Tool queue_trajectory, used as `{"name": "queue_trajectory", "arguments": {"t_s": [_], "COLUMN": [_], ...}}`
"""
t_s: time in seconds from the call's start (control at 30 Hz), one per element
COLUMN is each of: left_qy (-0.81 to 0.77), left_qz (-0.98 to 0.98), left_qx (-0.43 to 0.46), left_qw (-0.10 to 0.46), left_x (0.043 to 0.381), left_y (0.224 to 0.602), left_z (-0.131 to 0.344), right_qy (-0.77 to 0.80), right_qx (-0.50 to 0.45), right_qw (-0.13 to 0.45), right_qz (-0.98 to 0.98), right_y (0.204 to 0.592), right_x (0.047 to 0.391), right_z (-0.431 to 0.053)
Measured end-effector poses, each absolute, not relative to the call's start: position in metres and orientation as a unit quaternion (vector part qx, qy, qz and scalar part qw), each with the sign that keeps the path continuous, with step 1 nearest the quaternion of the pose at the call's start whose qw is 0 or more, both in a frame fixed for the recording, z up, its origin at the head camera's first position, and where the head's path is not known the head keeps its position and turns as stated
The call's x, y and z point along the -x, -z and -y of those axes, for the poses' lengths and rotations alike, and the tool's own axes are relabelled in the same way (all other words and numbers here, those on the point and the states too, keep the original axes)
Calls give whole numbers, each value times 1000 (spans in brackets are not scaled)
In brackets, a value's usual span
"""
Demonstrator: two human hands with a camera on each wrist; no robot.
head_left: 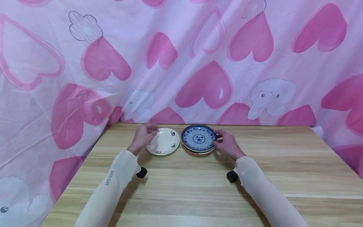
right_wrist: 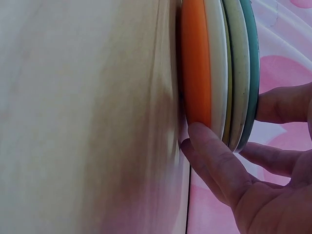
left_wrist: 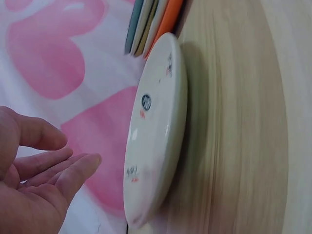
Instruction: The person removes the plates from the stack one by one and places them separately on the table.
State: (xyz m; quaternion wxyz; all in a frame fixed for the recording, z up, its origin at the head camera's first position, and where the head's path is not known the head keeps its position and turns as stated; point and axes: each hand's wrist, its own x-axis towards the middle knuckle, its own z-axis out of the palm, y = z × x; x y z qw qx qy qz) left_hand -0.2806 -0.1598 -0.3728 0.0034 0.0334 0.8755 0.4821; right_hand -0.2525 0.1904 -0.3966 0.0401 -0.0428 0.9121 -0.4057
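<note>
A white plate [head_left: 164, 142] with small dark and red motifs lies on the wooden table, left of a stack of plates [right_wrist: 195, 63]. On top of that stack is a blue-and-white floral plate [head_left: 199, 138]; below it come cream and white rims and an orange plate at the bottom. My left hand [head_left: 143, 138] hovers over the white plate's left edge, fingers loosely bent and apart from it in the left wrist view. At the stack's right edge my right hand [head_left: 229, 145] holds the plates, one fingertip low by the orange plate, another at the top rim.
The wooden table [head_left: 181, 195] stretches out in front of the plates. Close behind them hangs a pink cloth [head_left: 181, 78] with hearts. Black wrist pieces [head_left: 141, 172] sit by both sleeves, low over the table.
</note>
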Motion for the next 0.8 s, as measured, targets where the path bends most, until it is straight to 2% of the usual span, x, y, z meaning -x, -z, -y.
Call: {"name": "queue_trajectory", "arguments": {"t_s": [0.23,0.8], "left_qy": [-478,-517], "left_qz": [-875,-850], "left_qx": [-80,-77], "left_qw": [12,61], "left_x": [279,278], "left_y": [373,378], "left_z": [133,103], "right_qy": [409,414], "right_qx": [42,38], "right_qw": [40,37], "right_qz": [-911,-909], "right_y": [397,396], "right_x": [253,251], "right_z": [-190,-189]}}
